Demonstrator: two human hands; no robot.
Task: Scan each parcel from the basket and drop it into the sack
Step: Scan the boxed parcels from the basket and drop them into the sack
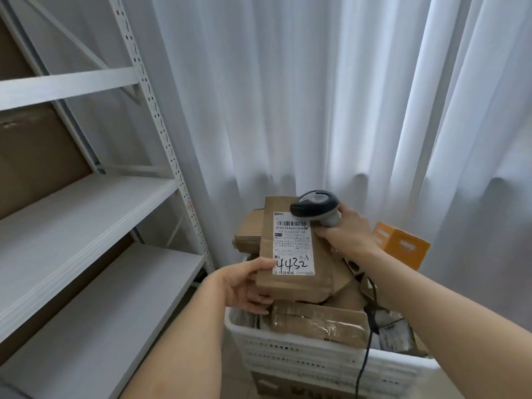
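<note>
Both hands forward: left [244, 286] gripping, right [345, 234] curled, holding

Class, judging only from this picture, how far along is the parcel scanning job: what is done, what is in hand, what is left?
Done: nothing provable; the sack is out of view. In hand: the left hand holds a brown parcel label-up, and the right hand aims the scanner at its barcode. Left: drop this parcel into the sack, then work through the white basket, which holds a pile of parcels.
</note>
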